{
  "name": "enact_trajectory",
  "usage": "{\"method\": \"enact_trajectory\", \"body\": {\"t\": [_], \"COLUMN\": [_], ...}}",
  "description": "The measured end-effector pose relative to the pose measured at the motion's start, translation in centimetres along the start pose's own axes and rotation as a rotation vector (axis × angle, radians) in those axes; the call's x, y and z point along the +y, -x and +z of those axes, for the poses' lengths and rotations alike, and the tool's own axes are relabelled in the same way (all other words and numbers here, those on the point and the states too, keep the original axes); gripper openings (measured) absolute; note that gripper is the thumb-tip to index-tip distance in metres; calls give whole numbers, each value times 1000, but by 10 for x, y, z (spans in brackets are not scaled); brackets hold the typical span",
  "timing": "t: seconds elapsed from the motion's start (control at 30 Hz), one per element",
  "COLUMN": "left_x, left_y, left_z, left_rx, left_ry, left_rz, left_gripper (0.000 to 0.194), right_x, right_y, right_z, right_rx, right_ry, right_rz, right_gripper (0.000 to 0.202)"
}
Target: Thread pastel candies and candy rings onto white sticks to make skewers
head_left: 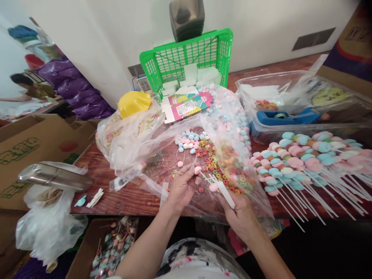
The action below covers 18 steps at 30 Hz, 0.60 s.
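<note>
My left hand [182,186] pinches a small pink marshmallow [197,170] between thumb and fingertips. A bundle of white lollipop sticks [226,193] is gripped in my right hand [240,211]. One stick's tip reaches close to the pink marshmallow; whether it has gone in I cannot tell. Beneath and beyond my hands lie loose pink, blue and white marshmallows [188,142] and coloured ring-shaped pieces [214,164], spread on a clear plastic sheet. Finished-looking sticks of threaded marshmallows [305,155] are piled at the right.
A green basket [151,66] stands against the wall behind printed cartons [186,104]. At the right are a clear bin [244,83] and a blue tape dispenser [302,117]. A metal flask [55,177] lies left. Below the table edge is a box of wrapped sweets [112,248].
</note>
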State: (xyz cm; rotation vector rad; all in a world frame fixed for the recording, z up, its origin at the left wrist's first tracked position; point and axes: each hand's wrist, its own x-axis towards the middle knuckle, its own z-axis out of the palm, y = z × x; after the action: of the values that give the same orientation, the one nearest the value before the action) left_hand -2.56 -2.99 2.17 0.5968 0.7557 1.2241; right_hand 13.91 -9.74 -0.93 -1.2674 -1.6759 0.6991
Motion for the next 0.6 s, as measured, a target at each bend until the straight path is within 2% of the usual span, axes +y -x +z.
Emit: {"method": "enact_trajectory", "body": {"t": [0.3,0.47,0.6], "left_x": [-4,-5,-5], "left_y": [-3,-4,-6], "left_z": [-5,-6,-7], "left_rx": [-26,24,20], "left_ry": [-33,-17,-4], "left_rz": [-13,10,0], "left_gripper": [13,15,15], "right_x": [4,6,7], "right_y": [0,0,1], "right_z": [-1,1,2], "right_rx": [-12,-50,-53], "right_ry": [16,10,-1], "right_rz": [8,26,35], "right_gripper": [30,34,35]}}
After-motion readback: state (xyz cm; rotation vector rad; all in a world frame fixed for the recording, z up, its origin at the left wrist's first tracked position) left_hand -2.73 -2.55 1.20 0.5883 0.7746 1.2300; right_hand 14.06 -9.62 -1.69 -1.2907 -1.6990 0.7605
